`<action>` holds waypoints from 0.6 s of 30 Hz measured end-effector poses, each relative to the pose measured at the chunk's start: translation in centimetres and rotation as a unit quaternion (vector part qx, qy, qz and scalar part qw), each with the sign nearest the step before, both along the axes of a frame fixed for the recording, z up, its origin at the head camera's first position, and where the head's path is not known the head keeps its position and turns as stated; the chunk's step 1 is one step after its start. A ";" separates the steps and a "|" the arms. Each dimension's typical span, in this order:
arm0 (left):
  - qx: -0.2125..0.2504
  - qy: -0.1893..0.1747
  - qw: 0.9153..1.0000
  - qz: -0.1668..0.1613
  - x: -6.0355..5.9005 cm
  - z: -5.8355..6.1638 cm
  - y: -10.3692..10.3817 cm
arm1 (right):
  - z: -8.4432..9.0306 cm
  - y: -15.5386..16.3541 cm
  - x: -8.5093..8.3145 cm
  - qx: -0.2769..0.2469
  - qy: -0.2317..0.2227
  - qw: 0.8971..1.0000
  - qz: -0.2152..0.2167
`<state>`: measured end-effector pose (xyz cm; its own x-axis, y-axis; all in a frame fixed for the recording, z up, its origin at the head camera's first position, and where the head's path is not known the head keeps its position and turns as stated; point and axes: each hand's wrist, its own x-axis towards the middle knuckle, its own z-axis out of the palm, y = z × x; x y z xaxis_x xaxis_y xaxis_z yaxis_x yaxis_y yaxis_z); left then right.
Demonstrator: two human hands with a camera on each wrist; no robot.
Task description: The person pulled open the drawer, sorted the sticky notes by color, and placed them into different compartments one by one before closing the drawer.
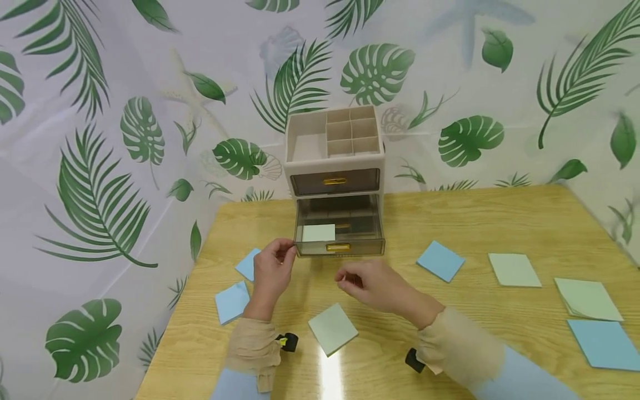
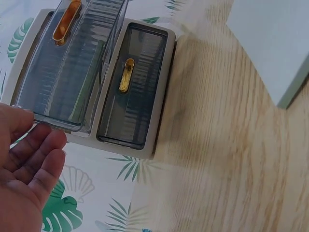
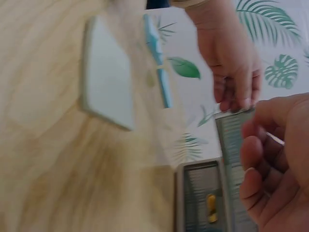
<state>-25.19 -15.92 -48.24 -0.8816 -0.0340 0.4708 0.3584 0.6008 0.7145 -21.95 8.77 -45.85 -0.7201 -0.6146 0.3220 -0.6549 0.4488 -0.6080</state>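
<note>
A tinted clear drawer (image 1: 362, 248) with a gold handle is pulled out of a cream desktop organizer (image 1: 335, 164). Inside it, towards the left, lies a pale green sticky note pad (image 1: 318, 233). My left hand (image 1: 272, 272) pinches the drawer's left front corner, with the thumb against the edge and the other fingers bent in the left wrist view. Just in front of the drawer, my right hand (image 1: 377, 286) hovers with loosely curled fingers and nothing visible in it. On the table below the hands rests another pale green sticky note pad (image 1: 333, 329).
Blue pads (image 1: 233, 303) lie left of the left hand. To the right are a blue pad (image 1: 440, 261), pale green pads (image 1: 515, 270) and a blue pad (image 1: 605, 344) at the edge. A shut upper drawer (image 1: 357, 180) sits beneath the organizer's compartment top. Leaf-print cloth covers the wall behind.
</note>
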 end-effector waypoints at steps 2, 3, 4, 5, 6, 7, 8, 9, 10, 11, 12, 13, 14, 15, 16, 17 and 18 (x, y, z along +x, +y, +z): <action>0.004 0.000 1.000 -0.001 0.0 0.0 0.0 | -1.0 0.2 0.1 0.032 -0.027 0.999 -0.003; 0.007 0.000 1.000 -0.001 0.0 0.0 0.0 | -1.5 0.3 0.1 0.041 -0.041 0.998 -0.004; 0.009 -0.002 1.000 -0.002 0.0 0.0 0.0 | -2.0 0.4 0.1 0.048 -0.055 0.997 -0.005; 0.011 -0.003 1.000 -0.002 0.0 0.0 0.0 | -2.5 0.4 0.1 0.053 -0.064 0.997 -0.005; 0.012 -0.005 1.000 -0.002 0.0 0.0 0.1 | -2.9 0.4 0.1 0.056 -0.072 0.996 -0.004; 0.014 -0.006 1.000 -0.002 0.0 0.0 0.1 | -3.3 0.4 0.1 0.058 -0.078 0.995 -0.001; 0.014 -0.007 1.000 -0.001 0.0 -0.1 0.1 | -3.7 0.3 0.1 0.058 -0.085 0.995 0.003; 0.014 -0.007 1.000 0.000 0.0 -0.1 0.1 | -4.0 0.3 0.1 0.057 -0.090 0.994 0.006; 0.014 -0.007 1.000 0.001 0.0 -0.1 0.1 | -4.3 0.2 0.1 0.057 -0.097 0.994 0.009; 0.014 -0.006 1.000 0.002 0.1 0.0 0.1 | -4.6 0.1 0.1 0.057 -0.105 0.993 0.011; 0.014 -0.005 1.000 0.003 0.1 0.0 0.1 | -4.8 0.1 0.2 0.056 -0.115 0.992 0.012; 0.014 -0.003 1.000 0.003 0.1 0.0 0.1 | -5.0 0.0 0.2 0.057 -0.125 0.990 0.012; 0.014 -0.003 1.000 0.003 0.1 -0.1 0.1 | -5.2 0.0 0.1 0.055 -0.135 0.989 0.012; 0.014 -0.001 1.000 0.002 0.1 0.0 0.1 | -5.4 -0.1 0.1 0.057 -0.142 0.988 0.011; 0.015 0.000 1.000 0.002 0.1 0.0 0.1 | -5.5 -0.2 0.1 0.058 -0.149 0.987 0.012; 0.015 0.001 1.000 0.001 0.1 0.0 0.1 | -5.7 -0.2 0.0 0.060 -0.154 0.986 0.012; 0.015 0.002 1.000 0.002 0.1 -0.1 0.1 | -5.9 -0.3 0.0 0.064 -0.156 0.986 0.012</action>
<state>-25.07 -15.80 -48.30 -0.8800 -0.0508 0.4722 0.3588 0.5803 0.7311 -21.99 8.47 -51.74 -0.7566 -0.6539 0.0050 -0.4560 0.5221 -0.7207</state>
